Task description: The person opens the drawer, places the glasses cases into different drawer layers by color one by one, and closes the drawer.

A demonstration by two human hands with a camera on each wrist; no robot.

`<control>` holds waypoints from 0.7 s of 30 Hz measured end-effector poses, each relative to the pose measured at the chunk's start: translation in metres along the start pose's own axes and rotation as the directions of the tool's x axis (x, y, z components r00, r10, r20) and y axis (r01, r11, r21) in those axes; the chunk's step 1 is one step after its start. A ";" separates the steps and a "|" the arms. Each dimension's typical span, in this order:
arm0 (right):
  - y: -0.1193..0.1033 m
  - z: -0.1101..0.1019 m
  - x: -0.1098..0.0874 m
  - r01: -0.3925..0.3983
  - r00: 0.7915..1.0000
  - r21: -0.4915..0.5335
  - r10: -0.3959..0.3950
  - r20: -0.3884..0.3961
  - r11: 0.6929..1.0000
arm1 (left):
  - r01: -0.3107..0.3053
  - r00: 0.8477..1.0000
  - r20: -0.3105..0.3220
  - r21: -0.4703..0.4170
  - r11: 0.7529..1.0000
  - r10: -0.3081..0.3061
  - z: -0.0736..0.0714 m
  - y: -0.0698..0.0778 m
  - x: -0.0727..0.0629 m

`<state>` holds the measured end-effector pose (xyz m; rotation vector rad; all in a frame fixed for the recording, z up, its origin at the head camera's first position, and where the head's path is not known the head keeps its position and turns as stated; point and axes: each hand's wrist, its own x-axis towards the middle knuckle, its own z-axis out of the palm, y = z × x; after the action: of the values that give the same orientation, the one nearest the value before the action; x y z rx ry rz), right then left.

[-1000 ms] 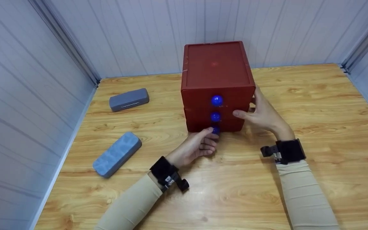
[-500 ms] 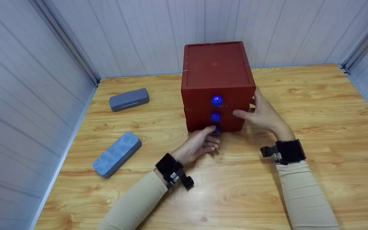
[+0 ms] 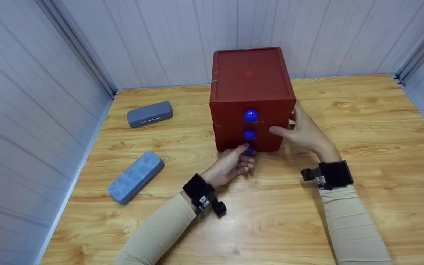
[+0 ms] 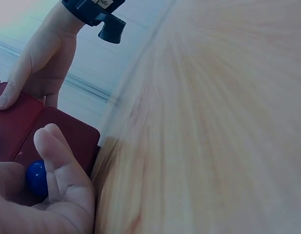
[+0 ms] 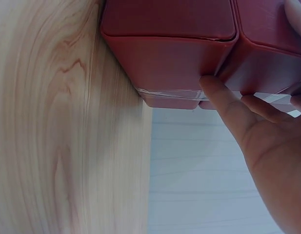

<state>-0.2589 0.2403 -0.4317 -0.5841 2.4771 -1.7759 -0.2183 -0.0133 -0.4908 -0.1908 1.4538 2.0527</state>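
A dark red drawer box with three blue round knobs down its front stands near the back wall. At the lowest blue knob, my left hand pinches with thumb and index finger; its other fingers are loosely bent just below. The knob shows between them in the left wrist view. My right hand holds the box's right side, thumb on the front face and fingers along the side wall. In the right wrist view, the fingertips press by the seam between two drawers. All three drawers look pushed in.
Two oblong cases lie left of the box on the wooden table: a grey one farther back and a light blue one nearer. Pale panel walls enclose the table at the back and sides.
My left hand has shifted slightly right and forward, its thumb moving from the lowest knob's left edge onto the knob. The right hand and the drawer box keep their places.
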 end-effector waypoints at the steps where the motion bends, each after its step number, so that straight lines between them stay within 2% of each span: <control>1: 0.000 0.000 0.000 -0.001 1.000 0.001 0.001 0.000 1.000 | -0.002 1.000 0.000 0.001 1.000 0.002 0.000 0.000 0.000; 14: 0.001 -0.001 -0.001 0.029 0.999 -0.007 -0.029 0.013 1.000 | -0.017 1.000 0.018 0.008 1.000 0.017 0.000 -0.002 -0.002; 21: 0.000 -0.001 -0.001 0.007 1.000 -0.016 -0.007 0.017 1.000 | -0.018 0.999 0.031 0.017 1.000 0.017 0.000 -0.002 -0.004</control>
<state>-0.2580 0.2415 -0.4313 -0.6065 2.4835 -1.7478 -0.2140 -0.0143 -0.4908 -0.1396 1.4595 2.0474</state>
